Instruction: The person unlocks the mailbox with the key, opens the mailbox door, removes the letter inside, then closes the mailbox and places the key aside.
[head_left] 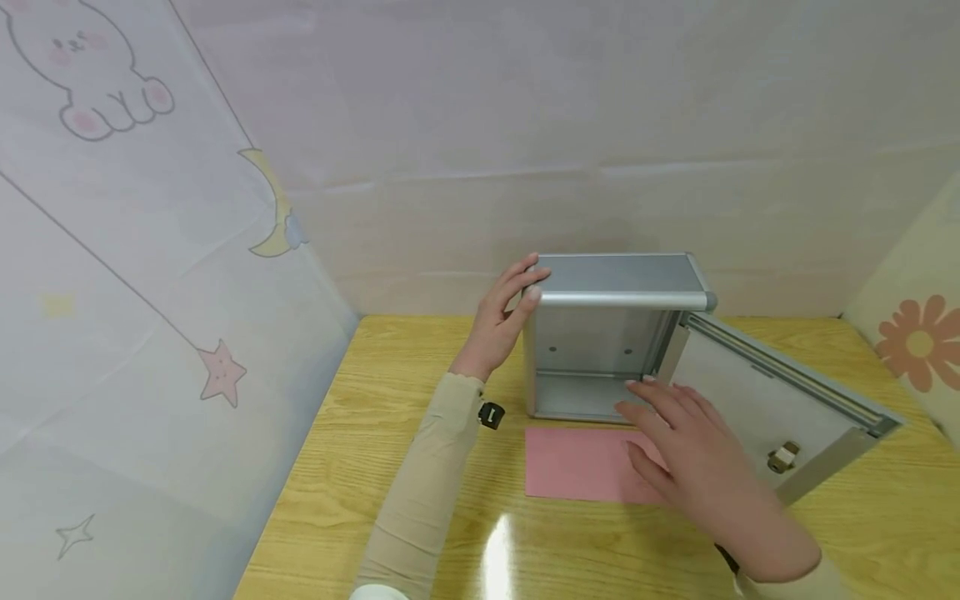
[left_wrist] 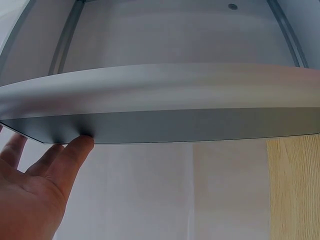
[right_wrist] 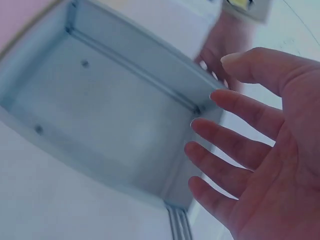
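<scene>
A silver-grey metal box (head_left: 622, 275) stands upright on the table, its hinged door (head_left: 780, 400) swung out to the right. A small lock (head_left: 783, 457) sits on the door's inner face. My left hand (head_left: 498, 321) rests on the box's upper left corner; in the left wrist view, fingers (left_wrist: 75, 157) touch the top panel. My right hand (head_left: 697, 462) hovers before the opening with fingers spread, holding nothing. In the right wrist view the box's inside (right_wrist: 115, 110) appears bare, with small holes in the back. Flat on the table lies a pink rectangle (head_left: 577, 467), partly hidden by my right hand.
The wooden table (head_left: 360, 467) reaches back to a pale wall covering (head_left: 525, 150) close behind the box. Printed sheets with cartoon figures hang at the left and right sides. The door juts over the table's right part.
</scene>
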